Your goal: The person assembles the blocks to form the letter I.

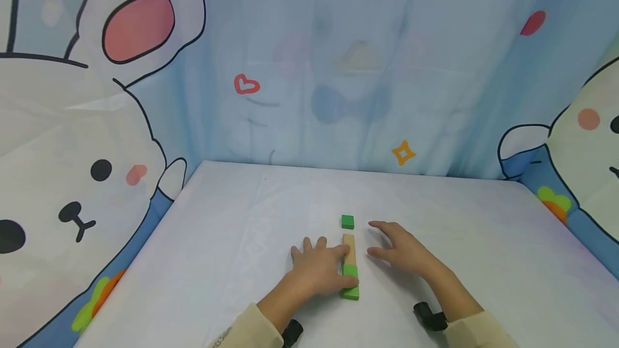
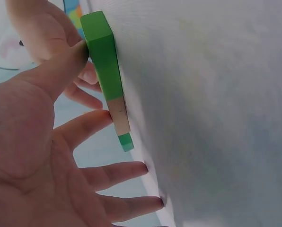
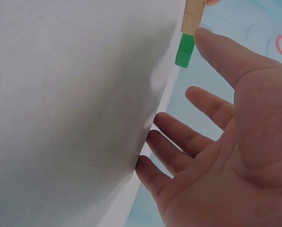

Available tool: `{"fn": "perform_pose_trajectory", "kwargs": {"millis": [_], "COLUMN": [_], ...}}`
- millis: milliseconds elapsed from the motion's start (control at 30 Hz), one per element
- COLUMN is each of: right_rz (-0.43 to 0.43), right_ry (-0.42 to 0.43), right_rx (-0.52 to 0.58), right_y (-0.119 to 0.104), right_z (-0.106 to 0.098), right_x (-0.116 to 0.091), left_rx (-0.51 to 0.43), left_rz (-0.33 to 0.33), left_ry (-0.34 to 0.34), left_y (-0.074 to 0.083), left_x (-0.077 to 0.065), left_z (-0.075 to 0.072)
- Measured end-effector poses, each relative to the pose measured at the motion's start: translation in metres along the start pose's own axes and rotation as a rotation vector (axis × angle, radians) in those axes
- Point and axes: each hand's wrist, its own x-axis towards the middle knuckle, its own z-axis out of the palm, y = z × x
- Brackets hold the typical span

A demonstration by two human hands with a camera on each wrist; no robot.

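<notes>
A green block, a plain wooden block and a smaller green block lie in a line on the white table. In the head view a gap shows between the small green block and the wooden one. My left hand is spread beside the line. Its thumb touches the near green block, and its index fingertip is at the wooden block. To the right of the blocks is my right hand, fingers apart and holding nothing. The small green block appears beyond its thumb.
The white tabletop spreads around the blocks. Behind it hangs a light blue cloth with printed cartoon bears. Each wrist wears a black camera mount, such as the right mount.
</notes>
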Motion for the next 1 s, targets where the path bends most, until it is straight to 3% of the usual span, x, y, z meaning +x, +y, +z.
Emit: {"fn": "perform_pose_trajectory", "kwargs": {"millis": [367,733,1000], "right_rz": [-0.041,-0.034,-0.053], "right_ry": [0.016,0.021,0.063], "right_rx": [-0.014,-0.043,-0.047], "right_y": [-0.004,-0.004,-0.007], "right_z": [0.0,-0.001,-0.011], "right_x": [-0.005,-0.009,-0.012], "left_rx": [0.069,0.008,-0.119], "left_rz": [0.052,0.057,0.05], "left_ry": [0.046,0.071,0.064], "left_y": [0.004,-0.001,-0.014], "left_x": [-0.003,-0.003,-0.004], "left_z": [-0.005,-0.007,-0.02]}}
